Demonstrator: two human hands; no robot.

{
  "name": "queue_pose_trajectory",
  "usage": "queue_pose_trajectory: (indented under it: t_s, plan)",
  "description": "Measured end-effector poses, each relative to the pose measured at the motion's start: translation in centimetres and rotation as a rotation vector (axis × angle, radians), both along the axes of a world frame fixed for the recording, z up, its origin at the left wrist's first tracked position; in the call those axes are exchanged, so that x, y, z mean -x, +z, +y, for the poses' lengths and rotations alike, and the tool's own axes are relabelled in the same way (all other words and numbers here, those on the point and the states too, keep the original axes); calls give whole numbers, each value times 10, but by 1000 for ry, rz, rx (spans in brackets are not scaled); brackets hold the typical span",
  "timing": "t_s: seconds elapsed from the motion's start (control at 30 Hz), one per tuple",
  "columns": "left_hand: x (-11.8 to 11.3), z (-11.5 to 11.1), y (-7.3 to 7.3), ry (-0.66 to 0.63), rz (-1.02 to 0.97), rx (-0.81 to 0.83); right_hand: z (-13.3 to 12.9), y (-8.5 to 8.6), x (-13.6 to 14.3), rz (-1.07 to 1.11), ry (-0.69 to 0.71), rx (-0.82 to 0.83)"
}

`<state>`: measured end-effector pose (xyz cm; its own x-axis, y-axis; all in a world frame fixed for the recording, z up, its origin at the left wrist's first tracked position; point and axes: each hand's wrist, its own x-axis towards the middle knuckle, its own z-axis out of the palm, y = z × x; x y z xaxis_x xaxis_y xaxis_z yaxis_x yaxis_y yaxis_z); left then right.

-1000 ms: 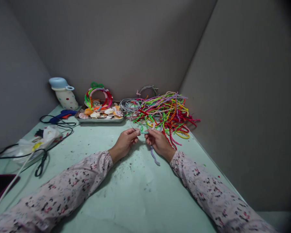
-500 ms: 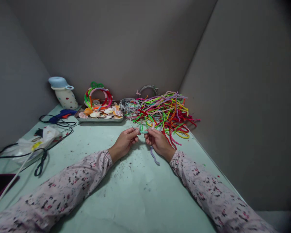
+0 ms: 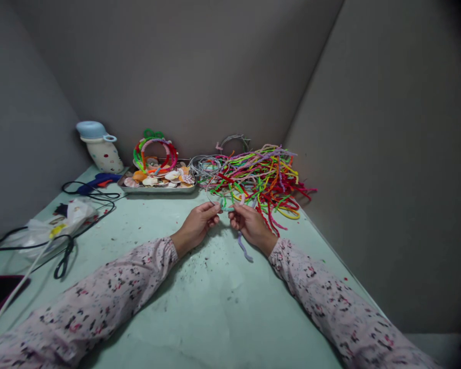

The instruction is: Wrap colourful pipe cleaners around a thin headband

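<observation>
Between my two hands is a thin wire hoop with a mint-green pipe cleaner (image 3: 226, 208) wound round its near side. A short pale pink piece shows beside my right fingers. My left hand (image 3: 201, 221) pinches the hoop at the left end of the mint-green part, thumb and forefinger closed. Facing it, my right hand (image 3: 251, 224) pinches the right end, its other fingers curled in. Below the right hand a lilac pipe cleaner (image 3: 245, 248) hangs or lies; its upper end is hidden. The far part of the hoop blends into the pile behind.
Behind my hands lies a tangled pile of coloured pipe cleaners (image 3: 269, 174) beside coiled grey wire (image 3: 206, 165). A metal tray (image 3: 157, 190) holds shells and several wrapped hoops (image 3: 141, 154). Leftward are a bottle (image 3: 102, 148), a blue tool (image 3: 96, 183), black cables (image 3: 64, 264) and a plastic bag (image 3: 38, 233).
</observation>
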<state>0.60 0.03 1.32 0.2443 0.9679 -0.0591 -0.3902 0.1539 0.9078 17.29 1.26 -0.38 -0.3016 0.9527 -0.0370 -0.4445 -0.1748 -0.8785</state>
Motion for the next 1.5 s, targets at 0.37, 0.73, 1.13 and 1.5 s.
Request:
queue_pose_trajectory:
  t_s: [0.37, 0.73, 1.13, 1.5]
  plan:
    - [-1, -1, 2, 0, -8, 11, 1, 1, 1, 59, -23, 18]
    - [1, 2, -5, -28, -5, 14, 2, -1, -1, 71, -33, 13]
    - [3, 2, -2, -34, -29, 12, 1, -1, 0, 57, -25, 7]
    - [1, 3, -5, -48, -15, 17, 2, -1, -1, 70, -24, -1]
